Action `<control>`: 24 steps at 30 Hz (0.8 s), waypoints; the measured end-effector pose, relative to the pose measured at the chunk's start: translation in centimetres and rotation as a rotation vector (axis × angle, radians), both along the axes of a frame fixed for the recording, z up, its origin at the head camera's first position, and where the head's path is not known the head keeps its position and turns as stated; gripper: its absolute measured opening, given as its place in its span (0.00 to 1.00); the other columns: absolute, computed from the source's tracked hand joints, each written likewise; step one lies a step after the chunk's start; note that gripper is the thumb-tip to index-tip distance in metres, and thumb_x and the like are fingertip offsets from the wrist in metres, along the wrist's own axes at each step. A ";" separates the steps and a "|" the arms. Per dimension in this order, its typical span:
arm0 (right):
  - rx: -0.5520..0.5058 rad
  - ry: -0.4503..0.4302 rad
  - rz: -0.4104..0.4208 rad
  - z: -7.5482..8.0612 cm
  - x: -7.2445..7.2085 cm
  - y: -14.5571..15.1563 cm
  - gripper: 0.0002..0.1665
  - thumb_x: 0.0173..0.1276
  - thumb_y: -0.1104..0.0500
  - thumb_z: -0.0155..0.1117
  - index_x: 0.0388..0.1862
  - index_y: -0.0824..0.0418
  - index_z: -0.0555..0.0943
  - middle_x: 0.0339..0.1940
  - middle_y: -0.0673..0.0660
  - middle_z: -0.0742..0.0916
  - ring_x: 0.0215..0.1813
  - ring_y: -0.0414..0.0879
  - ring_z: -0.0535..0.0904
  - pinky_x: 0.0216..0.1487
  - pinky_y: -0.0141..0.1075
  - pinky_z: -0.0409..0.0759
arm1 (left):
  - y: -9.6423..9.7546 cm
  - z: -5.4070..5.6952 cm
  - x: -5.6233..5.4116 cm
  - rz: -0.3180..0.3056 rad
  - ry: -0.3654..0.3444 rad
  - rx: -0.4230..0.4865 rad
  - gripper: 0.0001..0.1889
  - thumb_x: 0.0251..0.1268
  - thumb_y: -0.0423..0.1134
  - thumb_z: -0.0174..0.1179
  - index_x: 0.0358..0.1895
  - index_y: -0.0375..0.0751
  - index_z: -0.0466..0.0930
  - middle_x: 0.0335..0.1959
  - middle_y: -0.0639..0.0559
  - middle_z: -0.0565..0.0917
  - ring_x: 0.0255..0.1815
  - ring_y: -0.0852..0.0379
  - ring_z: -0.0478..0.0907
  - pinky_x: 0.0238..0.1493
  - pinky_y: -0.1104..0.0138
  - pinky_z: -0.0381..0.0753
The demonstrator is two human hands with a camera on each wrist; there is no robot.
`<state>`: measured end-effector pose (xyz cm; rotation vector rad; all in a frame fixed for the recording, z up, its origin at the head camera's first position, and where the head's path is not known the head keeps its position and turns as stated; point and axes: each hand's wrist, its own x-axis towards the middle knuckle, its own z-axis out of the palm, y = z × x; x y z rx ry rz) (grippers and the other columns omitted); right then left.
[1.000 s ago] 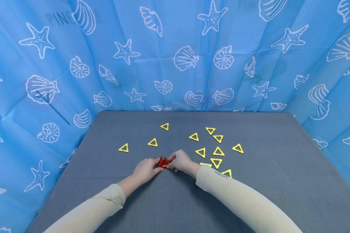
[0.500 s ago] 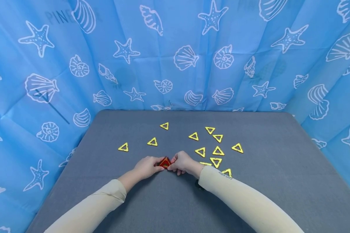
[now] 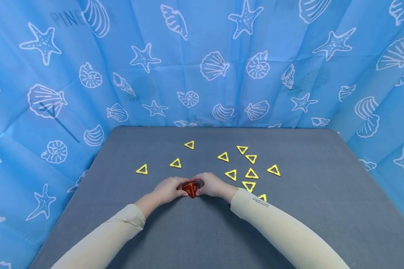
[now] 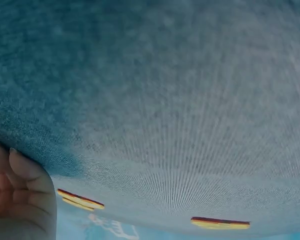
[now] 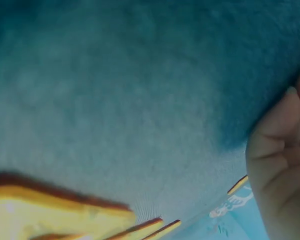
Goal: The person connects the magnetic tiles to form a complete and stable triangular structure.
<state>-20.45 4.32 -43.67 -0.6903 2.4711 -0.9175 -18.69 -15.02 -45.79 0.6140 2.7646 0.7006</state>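
Note:
Between both hands, a small red pyramid-like piece of joined triangular tiles stands on the grey table in the head view. My left hand holds its left side between thumb and fingers. From the right, my right hand grips the other side, fingers bent over the top and thumb near the front. In the left wrist view only part of the left hand shows at the lower left. The right wrist view catches part of the right hand at its right edge. Neither wrist view shows the red piece.
Several flat yellow triangle frames lie right of the hands, some partly under the right sleeve. Others lie further left, such as one triangle frame. A blue shell-print curtain surrounds the grey table at the back and sides.
The red piece has turned and tilted between the hands, its front point now downward. My right hand has shifted its fingers up over its top; the left has moved slightly.

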 end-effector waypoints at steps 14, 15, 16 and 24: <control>0.023 0.071 -0.103 -0.3 0.2 0.0 0.12 0.56 0.63 0.76 0.25 0.63 0.78 0.21 0.51 0.78 0.23 0.41 0.70 0.25 0.31 0.69 | 0.7 0.6 1.9 0.079 0.047 0.015 0.09 0.61 0.42 0.67 0.30 0.41 0.82 0.22 0.55 0.71 0.21 0.62 0.66 0.25 0.67 0.65; 0.023 0.083 -0.101 -0.3 0.3 0.1 0.12 0.56 0.63 0.76 0.25 0.63 0.78 0.21 0.51 0.78 0.23 0.41 0.70 0.25 0.31 0.69 | 0.9 0.6 1.9 0.075 0.068 0.002 0.10 0.60 0.43 0.69 0.29 0.41 0.82 0.21 0.56 0.71 0.21 0.62 0.65 0.24 0.67 0.64; 0.026 0.093 -0.098 -0.3 0.3 0.0 0.12 0.56 0.64 0.76 0.25 0.63 0.78 0.21 0.51 0.78 0.23 0.41 0.70 0.25 0.32 0.69 | 1.0 0.5 2.0 0.070 0.094 -0.015 0.11 0.59 0.43 0.70 0.27 0.42 0.81 0.20 0.56 0.70 0.20 0.62 0.64 0.23 0.68 0.63; 0.066 0.167 -0.068 -0.7 0.4 -0.2 0.13 0.54 0.63 0.77 0.24 0.62 0.78 0.20 0.51 0.78 0.23 0.42 0.69 0.26 0.33 0.69 | 1.5 0.2 2.1 0.077 0.194 -0.095 0.15 0.54 0.46 0.73 0.21 0.46 0.76 0.19 0.57 0.67 0.17 0.63 0.62 0.20 0.68 0.60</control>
